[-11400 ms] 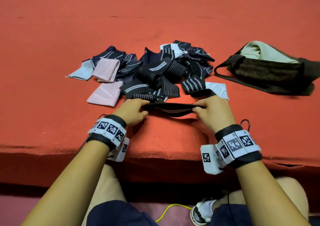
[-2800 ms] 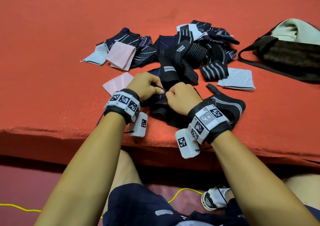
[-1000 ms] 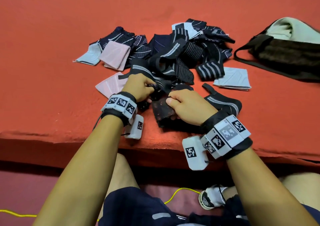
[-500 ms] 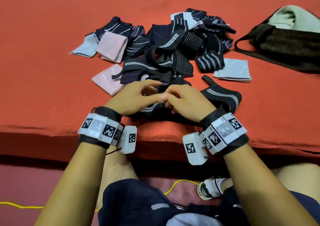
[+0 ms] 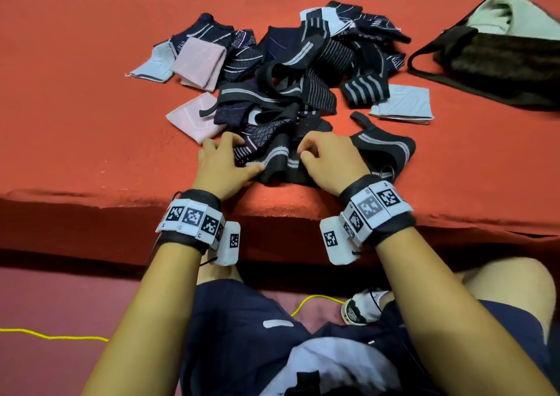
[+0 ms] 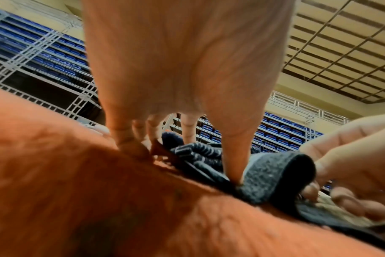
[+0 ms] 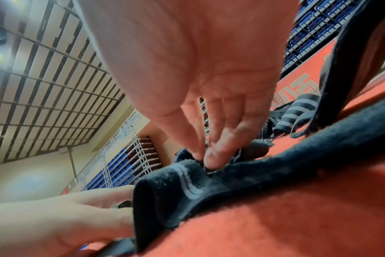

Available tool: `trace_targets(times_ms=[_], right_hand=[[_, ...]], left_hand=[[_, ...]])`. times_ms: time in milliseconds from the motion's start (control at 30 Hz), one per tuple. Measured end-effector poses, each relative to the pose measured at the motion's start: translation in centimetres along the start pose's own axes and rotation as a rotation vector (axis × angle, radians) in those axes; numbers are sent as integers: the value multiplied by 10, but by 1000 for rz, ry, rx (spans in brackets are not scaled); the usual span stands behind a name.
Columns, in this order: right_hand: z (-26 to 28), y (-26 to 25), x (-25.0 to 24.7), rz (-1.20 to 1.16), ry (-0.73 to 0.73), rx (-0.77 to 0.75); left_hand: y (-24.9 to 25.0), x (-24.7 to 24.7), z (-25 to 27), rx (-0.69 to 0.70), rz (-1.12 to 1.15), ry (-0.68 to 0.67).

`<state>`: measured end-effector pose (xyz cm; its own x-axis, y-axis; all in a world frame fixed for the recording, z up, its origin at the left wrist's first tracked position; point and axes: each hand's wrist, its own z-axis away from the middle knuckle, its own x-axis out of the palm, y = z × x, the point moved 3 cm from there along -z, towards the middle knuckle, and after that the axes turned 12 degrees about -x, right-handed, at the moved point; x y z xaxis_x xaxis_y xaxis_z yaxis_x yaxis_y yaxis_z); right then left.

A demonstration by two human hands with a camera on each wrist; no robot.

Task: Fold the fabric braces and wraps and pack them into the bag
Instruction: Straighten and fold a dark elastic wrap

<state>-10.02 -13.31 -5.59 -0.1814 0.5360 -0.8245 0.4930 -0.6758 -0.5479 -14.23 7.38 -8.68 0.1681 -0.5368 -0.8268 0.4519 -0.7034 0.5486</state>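
We see both hands on a black brace with grey stripes (image 5: 280, 165) lying folded at the near edge of the red padded surface (image 5: 91, 129), just in front of the pile of braces and wraps (image 5: 291, 74). Left hand (image 5: 222, 165): fingers straight and spread, thumb pressing down on the brace's left end, nothing gripped. Right hand (image 5: 328, 162): thumb and forefinger come together on a fold of the brace in the right wrist view; probably a pinch, though the blur makes it hard to be sure. Another black brace (image 5: 383, 150) sits just right of the right hand, touching the surface. Dark bag (image 5: 500, 65) lies well apart at far right, with pale cloth (image 5: 515, 10) showing at its top. Light blue piece (image 5: 401, 104) lies between pile and bag.
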Motion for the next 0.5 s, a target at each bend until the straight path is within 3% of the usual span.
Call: trace_targets(times_ms=[167,333,500], right_hand=[[5,8,-10,95,100,86],[17,35,-12,175,-45,232],[31,56,-23,182,-36,414]], left_hand=[[3,3,10,-34,142,-25],[-2,-4,8,-45,243,38],[-15,-5,-3,-65,332,-19]])
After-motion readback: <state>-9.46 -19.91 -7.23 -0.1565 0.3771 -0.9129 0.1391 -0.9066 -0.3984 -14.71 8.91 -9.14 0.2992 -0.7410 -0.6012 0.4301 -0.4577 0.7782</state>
